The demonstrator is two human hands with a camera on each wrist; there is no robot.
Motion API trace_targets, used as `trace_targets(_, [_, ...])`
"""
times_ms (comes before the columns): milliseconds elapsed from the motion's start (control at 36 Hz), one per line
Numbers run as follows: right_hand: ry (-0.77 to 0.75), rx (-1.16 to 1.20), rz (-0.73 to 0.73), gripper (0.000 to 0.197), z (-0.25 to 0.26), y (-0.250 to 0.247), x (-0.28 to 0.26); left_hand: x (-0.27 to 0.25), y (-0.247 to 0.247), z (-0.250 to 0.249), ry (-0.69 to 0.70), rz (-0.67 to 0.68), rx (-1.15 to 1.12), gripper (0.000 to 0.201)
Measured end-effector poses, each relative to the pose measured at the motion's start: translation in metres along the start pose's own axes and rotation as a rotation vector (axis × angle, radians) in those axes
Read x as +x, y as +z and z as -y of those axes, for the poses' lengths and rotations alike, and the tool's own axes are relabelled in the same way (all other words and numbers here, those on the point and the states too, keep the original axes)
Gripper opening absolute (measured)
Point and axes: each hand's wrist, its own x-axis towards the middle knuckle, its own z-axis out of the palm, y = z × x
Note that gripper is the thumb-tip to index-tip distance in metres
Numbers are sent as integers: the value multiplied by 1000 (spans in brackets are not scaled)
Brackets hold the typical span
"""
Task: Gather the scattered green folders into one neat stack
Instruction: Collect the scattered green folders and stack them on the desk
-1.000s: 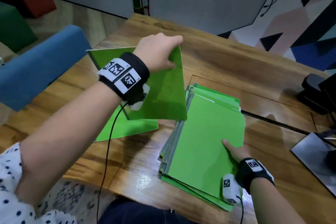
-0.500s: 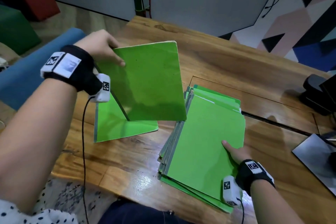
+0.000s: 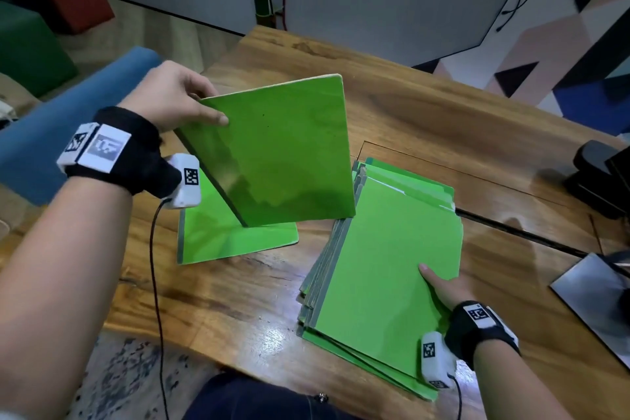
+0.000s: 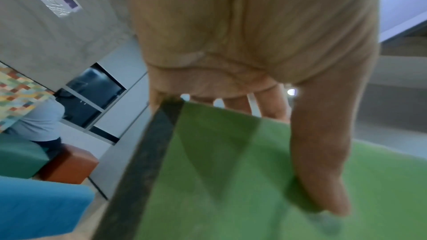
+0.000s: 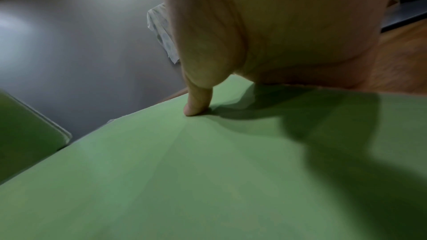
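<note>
My left hand pinches the upper left corner of a green folder with a dark spine, held tilted above the table; in the left wrist view the thumb lies on its green face and the fingers go behind it. Under it another green folder lies flat on the wood. To the right sits a fanned stack of green folders. My right hand grips the stack's right edge, thumb on top; its other fingers are hidden below the edge.
The wooden table has a dark cable slot behind the stack. A dark device and a grey pad sit at the right edge. A blue seat stands left of the table, with red and green blocks beyond.
My left hand shifted from the lifted folder's top edge to its upper left corner, and the folder turned its face toward me. The right hand and the stack stayed put.
</note>
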Motion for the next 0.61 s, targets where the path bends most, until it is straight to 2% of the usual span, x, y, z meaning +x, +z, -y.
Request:
trace_targets(111, [4,-4,-3,90,0,0,-2,-8,11,8,-11,-179,-160,27])
trace_targets(278, [4,14,6,86,2,-1,-3,-25,30,14,12,-206,-518,15])
trace_targets(333, [-7,26,2,85,2,0,-4,-29,50,19,-62,-240,-666,21])
trace_targets(417, [-7,21,-12,89,1,0,-4,-37,98,32,-193,-189,-761,23])
trace_targets(500, [-28,31,-26,80,2,-1,-6,-49,146,46,-357,-135,-699,26])
trace_targets(611, [-14,15,-20,88,4,-1,-11,-54,176,52,-447,-230,-686,13])
